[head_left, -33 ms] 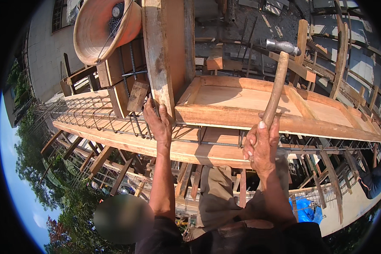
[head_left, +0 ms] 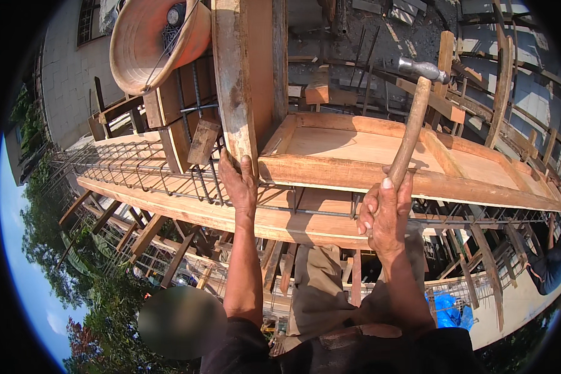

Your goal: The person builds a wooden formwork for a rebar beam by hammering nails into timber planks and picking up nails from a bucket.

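My right hand (head_left: 388,209) is closed round the wooden handle of a ball-peen hammer (head_left: 409,132), its metal head raised up and to the right. In front of me stands a long weathered wooden board (head_left: 234,87), part of an upright plywood form. My left hand (head_left: 239,190) grips the lower end of this board, fingers at its left side and thumb on its face. To the right lies a framed plywood panel (head_left: 349,138), its near rail passing behind the hammer handle. A small wood block (head_left: 204,142) sits just left of the board.
An orange bucket (head_left: 128,53) with wire or nails inside is at upper left. Rebar cages (head_left: 131,165) run along the long beam form (head_left: 187,206) before me. Timber props stand below, beside a blue plastic sheet (head_left: 450,310). Another person (head_left: 551,265) is at far right.
My left hand has shifted slightly, its fingers now closer against the board's end. The hammer head has swung a little to the right and down.
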### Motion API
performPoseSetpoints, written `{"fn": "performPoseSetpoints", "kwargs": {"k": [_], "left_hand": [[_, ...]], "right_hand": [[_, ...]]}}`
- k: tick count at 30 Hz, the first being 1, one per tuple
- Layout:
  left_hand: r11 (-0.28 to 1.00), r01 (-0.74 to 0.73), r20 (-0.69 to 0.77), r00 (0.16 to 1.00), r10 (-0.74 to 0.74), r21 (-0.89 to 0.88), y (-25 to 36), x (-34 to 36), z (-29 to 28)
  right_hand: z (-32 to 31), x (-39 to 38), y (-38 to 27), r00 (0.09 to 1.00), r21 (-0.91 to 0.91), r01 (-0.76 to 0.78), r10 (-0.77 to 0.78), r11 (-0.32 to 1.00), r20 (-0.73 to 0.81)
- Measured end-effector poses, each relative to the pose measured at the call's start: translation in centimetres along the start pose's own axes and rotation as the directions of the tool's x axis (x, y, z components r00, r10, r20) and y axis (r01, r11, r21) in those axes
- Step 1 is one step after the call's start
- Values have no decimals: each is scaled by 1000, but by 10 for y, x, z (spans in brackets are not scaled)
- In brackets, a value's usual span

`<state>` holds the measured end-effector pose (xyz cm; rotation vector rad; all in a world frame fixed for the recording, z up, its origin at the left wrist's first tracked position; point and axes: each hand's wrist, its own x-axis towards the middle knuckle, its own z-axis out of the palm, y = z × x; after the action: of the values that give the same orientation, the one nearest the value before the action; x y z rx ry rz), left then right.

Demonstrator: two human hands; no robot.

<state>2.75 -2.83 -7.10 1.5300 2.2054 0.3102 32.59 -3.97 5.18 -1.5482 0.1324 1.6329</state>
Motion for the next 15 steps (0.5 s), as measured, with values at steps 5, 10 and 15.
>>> {"fn": "performPoseSetpoints", "kwargs": {"k": [5, 10, 15], "left_hand": [[979, 165, 63, 985, -158, -116, -4, -15, 18], [992, 114, 270, 955, -122, 44, -2, -18, 4], [997, 73, 212, 975, -64, -36, 4, -20, 1]], "right_hand": [[-3, -1, 43, 888, -384, -291, 397, 876, 233], [-20, 8, 16, 937, -313, -250, 310, 916, 160], [1, 15, -2, 978, 75, 208, -209, 975, -2]]}}
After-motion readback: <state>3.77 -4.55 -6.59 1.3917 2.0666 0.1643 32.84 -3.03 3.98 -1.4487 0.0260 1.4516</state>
